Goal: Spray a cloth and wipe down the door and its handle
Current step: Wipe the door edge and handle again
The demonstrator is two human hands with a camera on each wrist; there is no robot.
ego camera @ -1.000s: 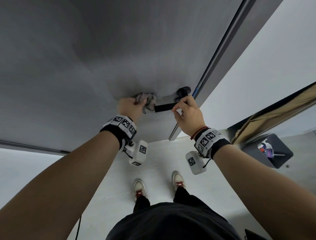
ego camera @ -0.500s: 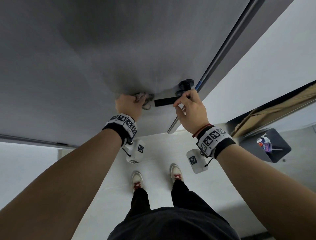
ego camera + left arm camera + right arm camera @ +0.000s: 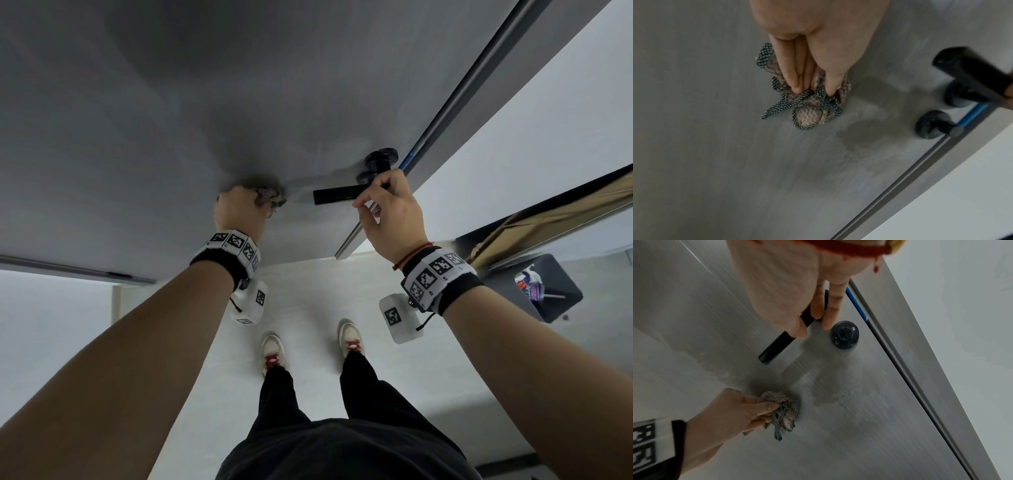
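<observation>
My left hand [image 3: 236, 212] has the bunched checked-trim cloth [image 3: 809, 104] pinched in its fingertips & pressed flat to the grey door [image 3: 171, 120], just left of the black lever handle [image 3: 340, 196], so prob mid-wipe on the panel. Damp streaks show below the handle. My right hand [image 3: 390, 212] curls round the lever near its pivot, I think to steady the door vs the push. Handle itself not yet under the cloth

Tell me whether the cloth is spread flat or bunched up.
Bunched up. The cloth is crumpled into a wad, its checked edging looping loose, pinched by the left hand against the grey door.
</observation>
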